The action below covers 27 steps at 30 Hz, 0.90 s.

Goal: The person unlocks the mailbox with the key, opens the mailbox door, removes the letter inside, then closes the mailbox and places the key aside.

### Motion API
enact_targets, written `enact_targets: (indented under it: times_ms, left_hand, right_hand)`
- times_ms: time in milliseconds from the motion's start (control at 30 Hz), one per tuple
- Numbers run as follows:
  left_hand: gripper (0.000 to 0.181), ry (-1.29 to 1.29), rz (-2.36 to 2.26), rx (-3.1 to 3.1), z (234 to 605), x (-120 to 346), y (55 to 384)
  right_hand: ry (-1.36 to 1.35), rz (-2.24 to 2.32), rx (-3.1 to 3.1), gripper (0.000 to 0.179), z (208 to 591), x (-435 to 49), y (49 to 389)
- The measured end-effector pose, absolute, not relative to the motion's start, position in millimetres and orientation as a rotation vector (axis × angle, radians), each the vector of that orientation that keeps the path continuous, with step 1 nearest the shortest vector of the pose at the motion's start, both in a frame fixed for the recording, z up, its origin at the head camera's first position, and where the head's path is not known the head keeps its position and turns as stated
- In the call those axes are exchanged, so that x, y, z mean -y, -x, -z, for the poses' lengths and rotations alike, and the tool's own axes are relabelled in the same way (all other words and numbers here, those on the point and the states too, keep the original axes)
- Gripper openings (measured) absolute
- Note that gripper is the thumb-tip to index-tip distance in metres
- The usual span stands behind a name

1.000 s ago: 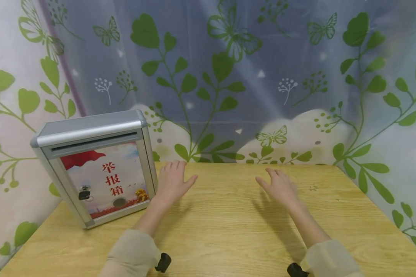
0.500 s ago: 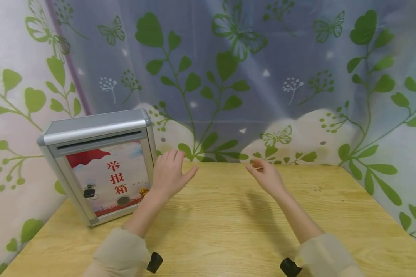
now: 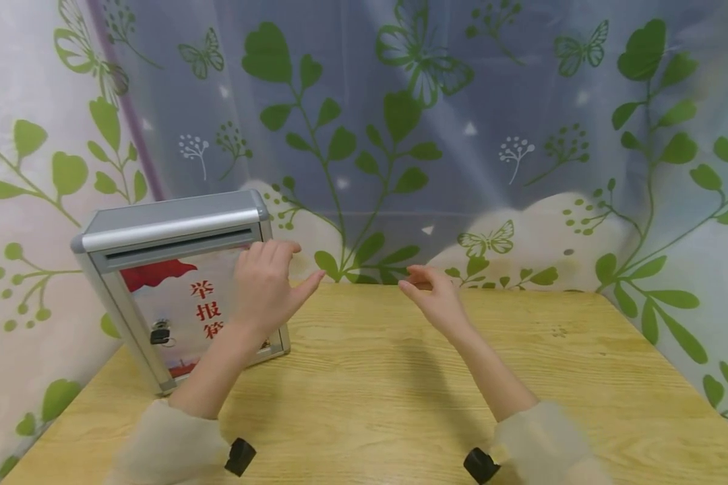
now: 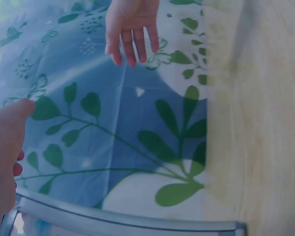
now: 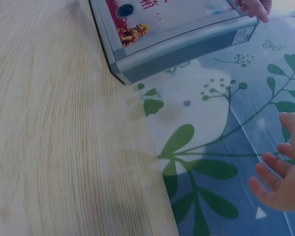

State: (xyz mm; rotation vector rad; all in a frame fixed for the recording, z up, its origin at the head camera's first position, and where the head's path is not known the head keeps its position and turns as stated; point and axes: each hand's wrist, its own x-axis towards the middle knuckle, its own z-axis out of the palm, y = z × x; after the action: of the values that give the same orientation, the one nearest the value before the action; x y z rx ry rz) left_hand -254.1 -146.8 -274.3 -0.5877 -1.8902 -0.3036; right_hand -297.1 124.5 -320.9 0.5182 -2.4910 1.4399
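A silver-framed drop box (image 3: 172, 289) stands upright on the left of the table, with a slot (image 3: 178, 248) near its top and red characters on its front panel. In the lock (image 3: 160, 332) at its left side sits a black-headed key. My left hand (image 3: 263, 279) hovers in front of the panel's right side, thumb spread, holding nothing and covering part of the print. Farther right, my right hand (image 3: 437, 300) is raised over the table, fingers relaxed and loosely bent. The right wrist view has that right hand (image 5: 285, 177) with nothing in it, apart from the box's side wall (image 5: 182, 51).
The wood-grain table (image 3: 352, 397) reaches back to a hanging curtain (image 3: 352, 175) printed with green leaves and butterflies. Black wrist devices (image 3: 240, 457) sit at both sleeves. The box stands near the table's back left.
My left hand has moved left and up, from beside the box to in front of its panel. The right hand has also shifted left, its fingers bending more. The box has stayed in place.
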Motion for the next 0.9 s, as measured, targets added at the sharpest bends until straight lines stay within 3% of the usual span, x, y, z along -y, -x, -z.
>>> enact_targets:
  times_ms: [433,700,900]
  left_hand:
    - [0.051,0.493,0.319,1.806,241,183,240]
    - [0.069,0.357,0.404,1.805,226,210,230]
    - [0.092,0.258,0.414,1.902,221,234,218]
  right_hand:
    - [-0.624,-1.607,2.445,0.054,310,-79,296]
    - [-0.675,-1.645,2.448,0.056,300,-55,297]
    - [-0.724,-1.658,2.465,0.060,295,-38,300]
